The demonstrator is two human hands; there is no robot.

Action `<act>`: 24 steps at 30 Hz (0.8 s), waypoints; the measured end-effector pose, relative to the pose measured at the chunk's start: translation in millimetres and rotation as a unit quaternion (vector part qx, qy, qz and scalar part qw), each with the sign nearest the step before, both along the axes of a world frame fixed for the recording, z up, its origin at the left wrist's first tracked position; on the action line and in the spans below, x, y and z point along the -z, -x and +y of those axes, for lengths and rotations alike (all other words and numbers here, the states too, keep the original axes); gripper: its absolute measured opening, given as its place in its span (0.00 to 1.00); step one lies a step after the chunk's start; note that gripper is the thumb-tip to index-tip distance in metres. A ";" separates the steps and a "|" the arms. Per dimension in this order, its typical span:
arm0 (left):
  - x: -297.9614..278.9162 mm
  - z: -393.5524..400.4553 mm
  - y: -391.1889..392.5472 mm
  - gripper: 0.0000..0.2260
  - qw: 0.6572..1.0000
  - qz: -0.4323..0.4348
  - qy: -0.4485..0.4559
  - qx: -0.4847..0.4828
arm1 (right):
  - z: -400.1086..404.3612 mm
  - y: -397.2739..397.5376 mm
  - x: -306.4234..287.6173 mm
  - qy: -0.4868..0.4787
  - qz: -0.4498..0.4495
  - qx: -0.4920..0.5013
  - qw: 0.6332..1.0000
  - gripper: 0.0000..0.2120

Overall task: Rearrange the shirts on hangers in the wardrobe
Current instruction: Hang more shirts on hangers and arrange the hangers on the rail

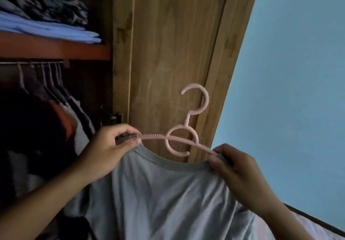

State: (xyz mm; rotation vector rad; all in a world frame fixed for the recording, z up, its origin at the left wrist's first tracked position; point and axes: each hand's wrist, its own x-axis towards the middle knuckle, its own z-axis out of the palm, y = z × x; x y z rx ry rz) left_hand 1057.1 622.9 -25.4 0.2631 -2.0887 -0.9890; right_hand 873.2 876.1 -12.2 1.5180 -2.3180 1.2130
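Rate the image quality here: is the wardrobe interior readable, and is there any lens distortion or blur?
Head view: the wardrobe interior is underexposed, its hanging clothes nearly black; the wooden door and blue wall are evenly lit. Wide-angle bending leans the door edge. Slight softness overall, yet the pink hanger and grey shirt read clearly.

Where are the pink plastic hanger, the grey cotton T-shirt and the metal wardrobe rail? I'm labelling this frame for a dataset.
Pink plastic hanger [197, 98]: head view, on its hook's curve.
Grey cotton T-shirt [164, 193]: head view, on the chest fabric.
Metal wardrobe rail [28, 63]: head view, on the bar above the hung clothes.
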 end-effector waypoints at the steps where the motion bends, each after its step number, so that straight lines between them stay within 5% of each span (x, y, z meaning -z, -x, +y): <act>1: 1.0 -7.0 -9.5 0.10 1.000 -0.005 0.005 -0.012 | -10.4 -4.9 -0.6 -0.001 0.002 -0.018 1.000 0.08; 24: 19.0 -165.6 -181.4 0.06 0.981 -0.082 0.046 -0.170 | -218.6 -119.1 12.1 -0.059 -0.001 -0.278 0.959 0.07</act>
